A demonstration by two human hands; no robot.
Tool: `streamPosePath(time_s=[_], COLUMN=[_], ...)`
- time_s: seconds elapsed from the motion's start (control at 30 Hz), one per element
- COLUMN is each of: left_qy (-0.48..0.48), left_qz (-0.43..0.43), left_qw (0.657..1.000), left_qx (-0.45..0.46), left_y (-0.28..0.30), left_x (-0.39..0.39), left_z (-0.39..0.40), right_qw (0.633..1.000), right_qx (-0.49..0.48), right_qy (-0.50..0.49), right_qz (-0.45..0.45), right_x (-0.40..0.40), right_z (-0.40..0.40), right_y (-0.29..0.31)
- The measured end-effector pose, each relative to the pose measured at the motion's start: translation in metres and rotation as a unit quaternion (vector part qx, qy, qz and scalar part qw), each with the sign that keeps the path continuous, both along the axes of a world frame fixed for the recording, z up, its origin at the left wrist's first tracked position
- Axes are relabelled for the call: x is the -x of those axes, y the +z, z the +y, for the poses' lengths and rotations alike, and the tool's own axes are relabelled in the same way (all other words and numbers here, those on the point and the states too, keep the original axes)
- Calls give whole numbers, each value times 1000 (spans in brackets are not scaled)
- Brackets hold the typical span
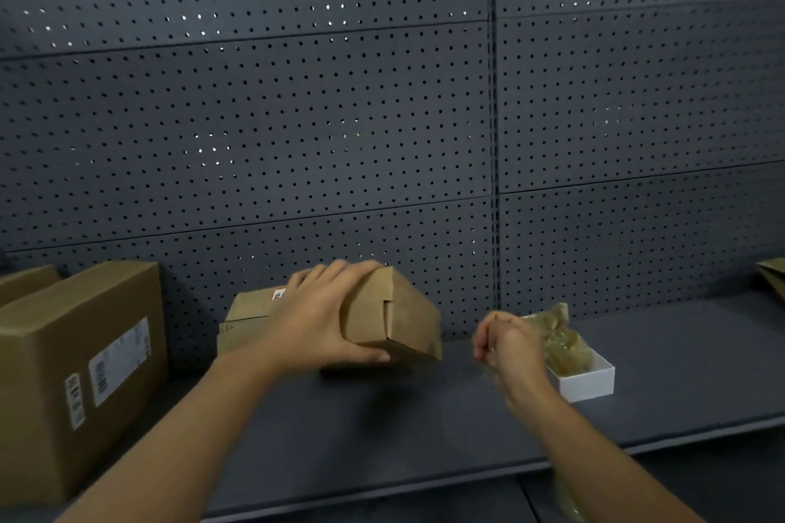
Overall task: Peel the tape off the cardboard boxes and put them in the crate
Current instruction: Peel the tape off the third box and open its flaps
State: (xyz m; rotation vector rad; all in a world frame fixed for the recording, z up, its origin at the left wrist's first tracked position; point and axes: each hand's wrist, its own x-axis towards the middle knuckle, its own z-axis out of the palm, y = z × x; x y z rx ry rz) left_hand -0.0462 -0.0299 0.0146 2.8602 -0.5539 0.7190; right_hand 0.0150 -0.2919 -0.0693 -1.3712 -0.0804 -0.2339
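Head view puts us at a dark shelf (424,429) backed by pegboard (340,119). Our left hand (323,323) grips a small cardboard box (399,318) near the middle of the shelf, fingers curled over its top and thumb under its near edge, so the box sits tipped on one edge — a hold that, we judge, steadies it while tape is pulled away. Our right hand (509,346) is curled just right of the box; it seems to pinch a clear strip of tape, though blur keeps us from being sure. Behind that hand a white tray (594,380) holds a crumpled wad of peeled tape (560,335), kept close, we suppose, so strips can be dropped without a long reach. Another small box (246,318) with a label waits behind the left hand, against the pegboard, and a large carton (76,365) stands at the shelf's left end. We cannot see the crate — the held box has yet to go there.
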Motion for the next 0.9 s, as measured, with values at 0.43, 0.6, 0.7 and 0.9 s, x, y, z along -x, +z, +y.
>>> streamPosePath(time_s=[0.43,0.6,0.7,0.9], left_qy=[-50,-45,-58,-22], left_qz=[9,27,53,92], left_qw=[913,877,850,831], left_qx=[405,477,520,548], left_y=[-8,-18,-24,-34], left_x=[29,27,22,13], left_z=[31,50,58,63], right_qw=[981,993,993,999], right_qx=[11,79,98,6], right_qy=[189,82,36,5], right_qz=[47,-21,-56,49], right_x=[2,0,0,-9], right_z=[1,7,7,4], right_y=[16,32,38,50])
